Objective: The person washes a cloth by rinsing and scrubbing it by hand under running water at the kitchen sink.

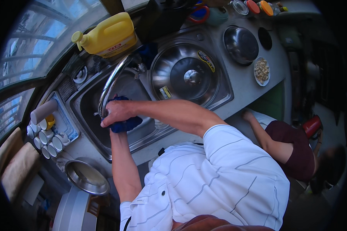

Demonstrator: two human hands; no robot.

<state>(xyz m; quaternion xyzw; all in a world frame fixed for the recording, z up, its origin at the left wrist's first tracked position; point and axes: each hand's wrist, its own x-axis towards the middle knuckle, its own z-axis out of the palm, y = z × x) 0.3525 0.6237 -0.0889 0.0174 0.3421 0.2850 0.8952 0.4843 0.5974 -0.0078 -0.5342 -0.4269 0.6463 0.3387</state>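
Over the left sink basin (89,95), my right hand (120,111) grips a dark blue cloth (127,124) just at the outlet of the curved chrome faucet (112,78). Its thumb points down toward the cloth's lower edge. Whether the fingers also touch the spout cannot be made out. My left hand (118,130) reaches up from below to the same cloth. Cloth and right hand cover most of it, so its grip is hidden. A large stainless steel lid (176,78) with a knob covers the right basin.
A yellow jug (112,34) lies behind the faucet. Enamel mugs (46,137) and a tray (70,127) stand left; a steel basin (86,177) is below. At right are an upturned steel bowl (240,44) and a plate of chopped food (261,71). Another person (289,144) is close by.
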